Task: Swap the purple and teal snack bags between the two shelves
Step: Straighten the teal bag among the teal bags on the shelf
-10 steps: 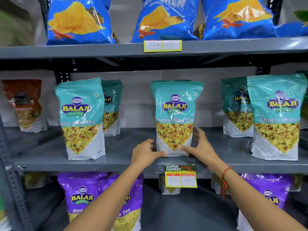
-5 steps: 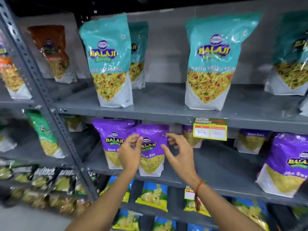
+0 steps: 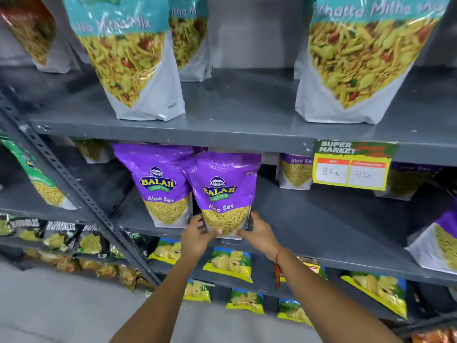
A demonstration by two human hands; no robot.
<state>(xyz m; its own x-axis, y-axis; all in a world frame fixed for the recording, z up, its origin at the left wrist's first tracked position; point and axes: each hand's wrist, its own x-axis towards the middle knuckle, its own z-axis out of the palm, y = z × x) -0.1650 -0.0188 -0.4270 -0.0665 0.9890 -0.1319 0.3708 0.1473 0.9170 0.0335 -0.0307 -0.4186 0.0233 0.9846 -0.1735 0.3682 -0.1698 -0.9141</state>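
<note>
A purple Aloo Sev bag (image 3: 223,191) stands upright at the front of the lower shelf (image 3: 321,233). My left hand (image 3: 196,235) grips its bottom left corner and my right hand (image 3: 258,232) grips its bottom right corner. A second purple bag (image 3: 158,184) stands just left of it and slightly behind. More purple bags sit further back (image 3: 295,170) and at the far right (image 3: 440,243). On the upper shelf (image 3: 235,125) stand teal Khatta Mitha Mix bags, one at the left (image 3: 131,63) and one at the right (image 3: 358,60), their tops cut off by the frame.
A yellow price tag (image 3: 351,167) hangs from the upper shelf's front edge. A slanted perforated steel upright (image 3: 74,189) runs along the left. Blue and yellow chip packets (image 3: 230,263) fill the shelves below. Dark and green packets (image 3: 37,181) occupy the neighbouring rack.
My view dropped from the teal shelf to the purple shelf. Both hands left the teal bag, came down, and closed on the bottom corners of the front purple bag.
</note>
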